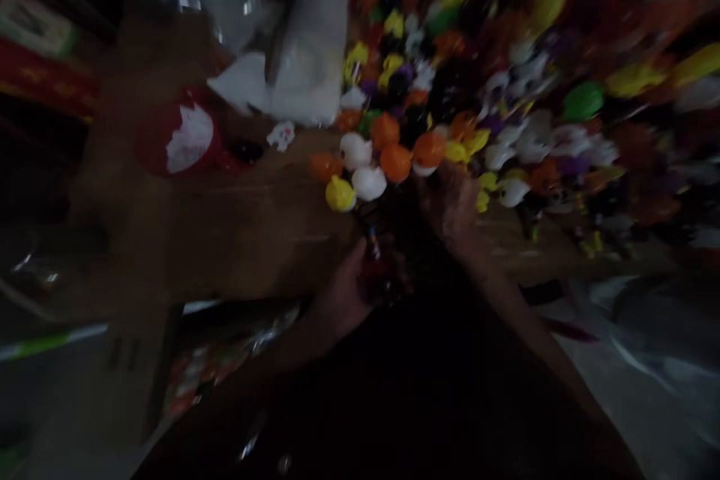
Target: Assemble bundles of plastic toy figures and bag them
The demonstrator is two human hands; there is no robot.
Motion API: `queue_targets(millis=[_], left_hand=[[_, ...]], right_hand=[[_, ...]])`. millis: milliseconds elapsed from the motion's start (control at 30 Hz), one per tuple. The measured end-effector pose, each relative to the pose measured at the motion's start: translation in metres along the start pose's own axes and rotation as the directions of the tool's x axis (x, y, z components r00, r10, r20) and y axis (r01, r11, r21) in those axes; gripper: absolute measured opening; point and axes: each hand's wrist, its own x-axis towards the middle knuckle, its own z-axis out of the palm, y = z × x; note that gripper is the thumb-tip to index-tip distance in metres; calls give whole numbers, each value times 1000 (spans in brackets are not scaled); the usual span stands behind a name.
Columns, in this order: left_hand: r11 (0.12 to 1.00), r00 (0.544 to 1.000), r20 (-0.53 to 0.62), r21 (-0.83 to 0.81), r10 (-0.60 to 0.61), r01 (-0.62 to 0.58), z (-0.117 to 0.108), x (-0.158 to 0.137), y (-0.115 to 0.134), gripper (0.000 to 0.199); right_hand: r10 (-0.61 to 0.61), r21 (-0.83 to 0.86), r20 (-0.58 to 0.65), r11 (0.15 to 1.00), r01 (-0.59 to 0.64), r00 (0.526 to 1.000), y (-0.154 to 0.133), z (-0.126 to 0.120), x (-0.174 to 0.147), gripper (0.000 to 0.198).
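Observation:
The picture is dark and blurred. My left hand (346, 285) is closed around a dark red object (378, 274) with a shiny dark end, whose kind I cannot make out. My right hand (453, 202) has its fingers curled at an orange toy figure (429, 150) with a white underside, and seems to grip it. To the left of those fingers is a small cluster of rounded toy figures: an orange one (396, 163), a white one (369, 183) and a yellow one (340, 194) among them.
A large pile of colourful small toys (582, 101) covers the right of the wooden table (253, 232). On the left lie a red scoop-like container (154, 139) with a white piece inside, a small white figure (281, 136) and a white bag (309, 52). Below is a box of coloured items (196, 375).

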Motion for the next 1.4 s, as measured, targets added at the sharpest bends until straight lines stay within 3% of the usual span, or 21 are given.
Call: queue_targets(millis=[133,267,400,467,500,567,633,700,800,867,933,967,1033,1100,1133,1200,1300,1400], left_hand=[[999,994,108,44,-16,11,-2,-6,9,36],[984,980,199,167,28,-62,-12,-15,10,48],[947,951,305,292,43,-136,-24,-18,6,47],[914,935,352,362,49,-184,-29,-17,4,42],[892,925,376,400,51,-211,-31,-17,2,40],[846,900,432,458,55,-272,-34,-13,0,36],[791,864,495,490,94,-367,-33,-7,-2,35],[722,831,529,507,170,-471,-29,-3,-3,37],[628,828,491,561,272,-539,-24,-4,0,50],[553,828,460,619,321,-558,-28,-11,5,49],[410,790,432,686,435,-602,-39,-14,11,41],[307,743,422,719,520,-623,-47,-13,15,37],[33,582,447,773,679,-633,-61,-5,21,29],[-248,423,541,781,727,-574,-70,10,27,22],[-351,379,585,773,717,-528,-71,18,30,23],[-455,365,620,772,694,-444,-70,34,33,28],[-482,406,596,801,693,-355,-61,47,33,29],[-510,431,601,799,673,-318,-55,47,33,26]], right_hand=[[-38,-13,60,999,39,997,1,8,9,21],[-38,26,61,999,37,997,3,9,12,19],[-40,4,11,999,40,999,-12,-16,-12,24],[-172,-13,-36,985,172,984,-24,-35,-40,30],[-289,-1,-1,957,289,957,-28,-43,-56,32],[-509,41,143,860,509,849,-34,-52,-86,35],[-618,48,280,774,632,735,-33,-51,-107,37],[-630,-13,344,738,674,696,-29,-46,-117,39],[-641,-106,340,701,705,688,-23,-43,-114,33],[-643,-137,311,698,703,700,-19,-47,-110,26],[-586,-126,237,772,623,775,-14,-50,-106,23],[-518,-98,178,837,539,837,-12,-50,-103,20],[-337,-12,59,941,338,940,-9,-44,-97,17],[-193,66,-12,979,194,981,-11,-30,-90,20],[-145,97,-20,984,146,989,-14,-22,-86,21],[-68,158,12,985,66,998,-22,-6,-80,23],[48,278,81,958,-69,996,-37,11,-74,25],[89,390,64,914,-107,994,-47,20,-71,24]])
